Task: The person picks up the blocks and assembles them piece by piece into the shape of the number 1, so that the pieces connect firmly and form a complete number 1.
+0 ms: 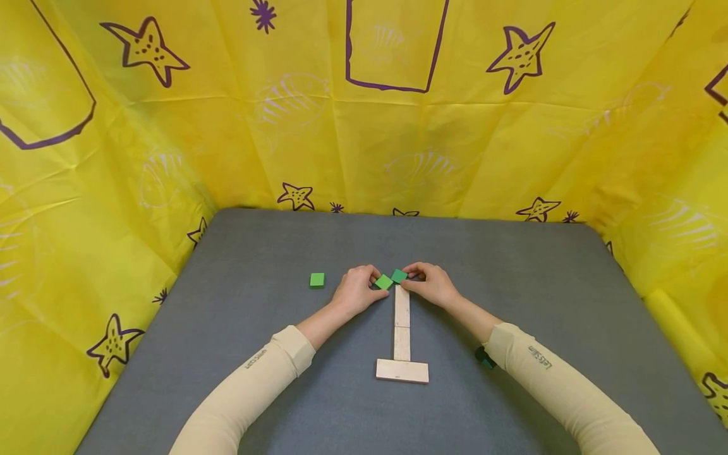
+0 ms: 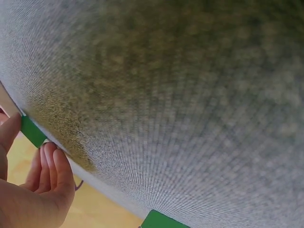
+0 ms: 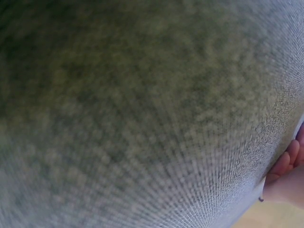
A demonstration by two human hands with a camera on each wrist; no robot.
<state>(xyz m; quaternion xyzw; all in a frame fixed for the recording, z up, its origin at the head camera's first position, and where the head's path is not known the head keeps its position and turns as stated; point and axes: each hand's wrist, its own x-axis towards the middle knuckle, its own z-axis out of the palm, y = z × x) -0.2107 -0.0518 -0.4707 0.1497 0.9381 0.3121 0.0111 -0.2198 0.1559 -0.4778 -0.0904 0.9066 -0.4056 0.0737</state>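
My left hand (image 1: 357, 289) pinches a light green square block (image 1: 383, 282) between thumb and fingers. Just to its right, a darker green square block (image 1: 399, 276) is held by my right hand (image 1: 433, 283), at the far end of a line of wooden planks. The two blocks are tilted, and their near corners meet or almost meet. Two pale planks, the far one (image 1: 402, 304) and the near one (image 1: 402, 344), lie end to end. A crosswise plank (image 1: 402, 371) lies at their near end. In the right wrist view, only part of the right hand (image 3: 287, 180) shows, its block hidden.
Another light green block (image 1: 316, 280) lies on the grey table (image 1: 273, 240), left of my left hand. A yellow cloth (image 1: 375, 145) with starfish and fish drawings hangs behind the table and along both sides.
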